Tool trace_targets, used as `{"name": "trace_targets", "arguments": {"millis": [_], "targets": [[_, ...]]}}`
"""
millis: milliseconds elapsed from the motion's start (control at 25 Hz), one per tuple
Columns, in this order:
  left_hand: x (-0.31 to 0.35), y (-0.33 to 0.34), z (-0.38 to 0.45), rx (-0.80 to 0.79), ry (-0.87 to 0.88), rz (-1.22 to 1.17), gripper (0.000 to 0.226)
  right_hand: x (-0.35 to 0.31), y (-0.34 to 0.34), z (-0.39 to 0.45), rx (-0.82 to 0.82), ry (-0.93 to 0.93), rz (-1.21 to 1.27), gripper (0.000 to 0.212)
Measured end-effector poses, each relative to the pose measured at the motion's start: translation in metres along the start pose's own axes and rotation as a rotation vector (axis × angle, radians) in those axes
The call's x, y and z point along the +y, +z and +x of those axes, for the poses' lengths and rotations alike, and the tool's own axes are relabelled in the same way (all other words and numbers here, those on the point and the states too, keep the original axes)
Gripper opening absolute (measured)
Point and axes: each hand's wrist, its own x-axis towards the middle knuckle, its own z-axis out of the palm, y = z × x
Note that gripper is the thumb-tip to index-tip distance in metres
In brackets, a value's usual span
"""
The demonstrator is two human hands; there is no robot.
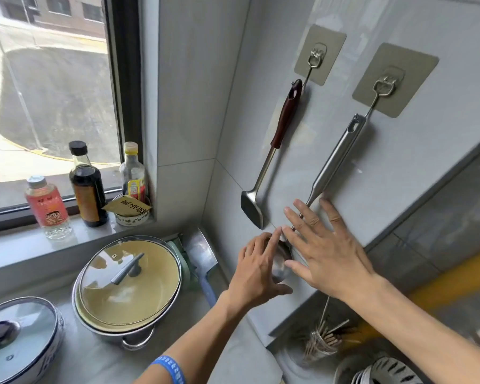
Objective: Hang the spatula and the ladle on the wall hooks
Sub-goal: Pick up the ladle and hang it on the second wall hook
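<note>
The spatula, with a dark red handle and a steel blade, hangs from the left wall hook. The steel ladle hangs from the right wall hook, its bowl low against the tiles. My left hand has its fingers spread over the left side of the bowl and touches it. My right hand lies flat with fingers apart over the lower part of the ladle's shaft, beside the bowl. Neither hand grips anything.
A pot with a glass lid stands on the counter below, with a second lidded pot at the lower left. A cleaver leans in the corner. Bottles line the window sill. A chopstick holder stands lower right.
</note>
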Motion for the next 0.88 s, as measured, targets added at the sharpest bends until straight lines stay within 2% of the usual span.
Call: {"name": "trace_targets", "arguments": {"millis": [160, 400, 560, 640, 880], "targets": [[-0.003, -0.02, -0.006, 0.016, 0.078, -0.163, 0.11, -0.004, 0.003, -0.001, -0.024, 0.02, -0.005, 0.074], [-0.014, -0.064, 0.018, 0.019, -0.037, -0.154, 0.078, -0.021, 0.015, 0.001, -0.024, 0.047, 0.059, 0.069], [-0.011, -0.073, 0.04, -0.029, -0.152, -0.038, 0.085, -0.025, 0.02, 0.0, -0.024, -0.001, 0.03, 0.073], [-0.012, -0.074, 0.045, -0.072, -0.158, -0.042, 0.088, -0.026, 0.021, -0.002, -0.031, -0.012, 0.036, 0.073], [-0.016, -0.077, 0.045, -0.071, -0.131, -0.052, 0.089, -0.029, 0.019, -0.002, -0.028, -0.011, 0.044, 0.069]]}}
